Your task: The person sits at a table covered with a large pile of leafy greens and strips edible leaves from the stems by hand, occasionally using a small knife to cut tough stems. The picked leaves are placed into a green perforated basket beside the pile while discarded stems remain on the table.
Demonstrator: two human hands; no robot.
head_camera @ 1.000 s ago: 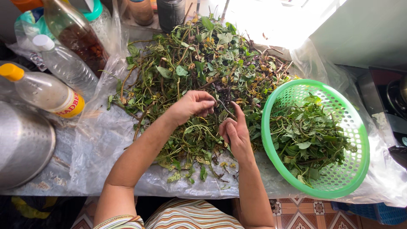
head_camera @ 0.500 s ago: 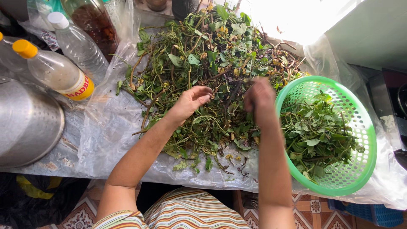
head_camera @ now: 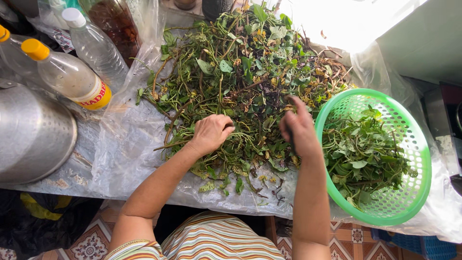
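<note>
Left hand (head_camera: 211,132): curled, gripping stems in leafy vine pile (head_camera: 240,82) | Right hand (head_camera: 299,127): fingers loosely bent atop pile, grasp unclear | green basket (head_camera: 418,144) just right | Advice: pinch leaves cleanly, leave woody stems.

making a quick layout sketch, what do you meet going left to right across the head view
metal pot → yellow-capped bottle → left hand on the pile of leafy stems → right hand → green basket of picked leaves
</note>
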